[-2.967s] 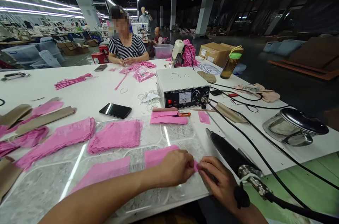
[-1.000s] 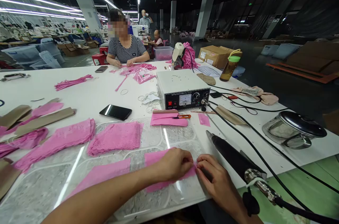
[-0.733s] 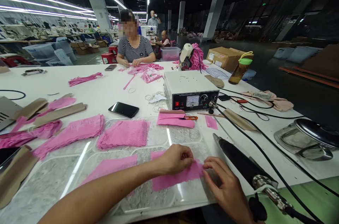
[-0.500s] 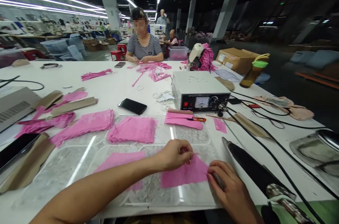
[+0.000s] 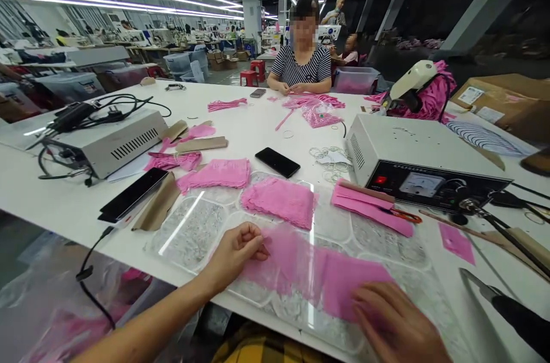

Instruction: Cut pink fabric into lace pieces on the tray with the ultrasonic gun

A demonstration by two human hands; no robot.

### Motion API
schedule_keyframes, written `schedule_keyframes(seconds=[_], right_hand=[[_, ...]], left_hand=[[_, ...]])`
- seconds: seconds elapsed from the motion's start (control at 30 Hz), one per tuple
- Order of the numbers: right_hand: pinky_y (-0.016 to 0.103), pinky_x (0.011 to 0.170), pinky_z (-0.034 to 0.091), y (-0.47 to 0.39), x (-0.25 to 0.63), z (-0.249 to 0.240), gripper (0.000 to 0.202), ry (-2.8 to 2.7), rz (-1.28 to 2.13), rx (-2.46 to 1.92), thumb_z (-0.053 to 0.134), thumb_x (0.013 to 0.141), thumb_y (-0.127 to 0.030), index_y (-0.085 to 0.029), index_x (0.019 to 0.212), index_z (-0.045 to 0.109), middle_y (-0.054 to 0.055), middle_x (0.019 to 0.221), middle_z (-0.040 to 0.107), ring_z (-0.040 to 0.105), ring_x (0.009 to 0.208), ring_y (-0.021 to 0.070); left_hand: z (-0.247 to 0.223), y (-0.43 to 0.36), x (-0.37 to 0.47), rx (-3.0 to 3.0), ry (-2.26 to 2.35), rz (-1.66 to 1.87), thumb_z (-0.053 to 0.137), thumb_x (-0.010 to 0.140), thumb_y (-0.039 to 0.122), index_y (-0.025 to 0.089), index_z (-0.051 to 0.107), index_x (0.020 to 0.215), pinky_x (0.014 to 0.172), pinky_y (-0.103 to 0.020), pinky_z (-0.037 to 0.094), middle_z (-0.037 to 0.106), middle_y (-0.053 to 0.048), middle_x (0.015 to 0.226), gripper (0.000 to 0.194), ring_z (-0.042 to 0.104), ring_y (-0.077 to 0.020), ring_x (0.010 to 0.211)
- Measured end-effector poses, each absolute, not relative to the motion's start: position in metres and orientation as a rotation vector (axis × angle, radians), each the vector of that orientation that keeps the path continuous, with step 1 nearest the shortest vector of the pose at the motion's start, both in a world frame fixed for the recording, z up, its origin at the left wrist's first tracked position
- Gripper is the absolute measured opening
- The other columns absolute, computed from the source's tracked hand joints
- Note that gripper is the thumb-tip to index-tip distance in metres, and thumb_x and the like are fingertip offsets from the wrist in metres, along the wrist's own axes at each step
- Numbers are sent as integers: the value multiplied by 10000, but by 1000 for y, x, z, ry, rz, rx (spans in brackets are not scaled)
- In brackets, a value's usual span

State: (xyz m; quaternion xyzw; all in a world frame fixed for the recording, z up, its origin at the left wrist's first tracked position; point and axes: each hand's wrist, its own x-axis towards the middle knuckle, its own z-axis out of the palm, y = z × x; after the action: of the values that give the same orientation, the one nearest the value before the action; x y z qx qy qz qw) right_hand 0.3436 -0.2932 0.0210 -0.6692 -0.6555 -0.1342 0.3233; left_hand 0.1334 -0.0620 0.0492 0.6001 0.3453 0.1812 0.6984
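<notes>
My left hand (image 5: 240,251) is closed in a pinch at the left edge of a thin pink fabric piece (image 5: 281,254), which looks smeared by motion. To the right lies a second pink fabric piece (image 5: 344,280) on a clear patterned mat (image 5: 189,231). My right hand (image 5: 395,317) rests at this piece's right edge, its fingers curled together; what is in them, if anything, is hidden. Just beyond the hands sits a pink fabric stack (image 5: 279,202), with another fabric stack (image 5: 221,173) to its left.
Orange-handled snips (image 5: 406,215) lie on folded pink fabric (image 5: 369,208). A grey control box (image 5: 421,151) stands behind them, and a dark pointed tool (image 5: 507,306) is at the right. A phone (image 5: 277,162) lies mid-table. Opposite, a co-worker (image 5: 301,65) handles pink strips.
The view has swung left. My left hand has moved from the right fabric piece to the left one, pulling at its edge. My right hand stays by the right piece; the dark object in it no longer shows.
</notes>
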Motion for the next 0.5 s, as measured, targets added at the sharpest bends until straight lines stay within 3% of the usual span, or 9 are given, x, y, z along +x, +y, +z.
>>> schedule_keyframes(seconds=[0.17,0.37,0.5], right_hand=[[258,657,549,-247,309,24,101,-1783,-190,-1693,513,895,-188,-227,928,599,33,826,654,639,750,157],[299,666,551,-222,320,12,114,-1672,-35,-1870,510,900,-271,-233,963,598,52,896,651,633,817,190],[316,638,533,-209,320,10,161,-1696,113,-1948,482,905,-294,-227,823,603,56,823,632,609,752,197]], left_hand=[[44,-59,114,1269,804,476,755,689,535,154,536,763,696,-272,555,611,6,672,446,631,-137,679],[40,-52,98,1298,795,508,727,718,520,154,530,781,716,-282,545,571,23,679,421,605,-118,657],[34,-54,98,1254,766,500,734,709,533,150,517,768,701,-274,540,541,34,668,444,580,-106,646]])
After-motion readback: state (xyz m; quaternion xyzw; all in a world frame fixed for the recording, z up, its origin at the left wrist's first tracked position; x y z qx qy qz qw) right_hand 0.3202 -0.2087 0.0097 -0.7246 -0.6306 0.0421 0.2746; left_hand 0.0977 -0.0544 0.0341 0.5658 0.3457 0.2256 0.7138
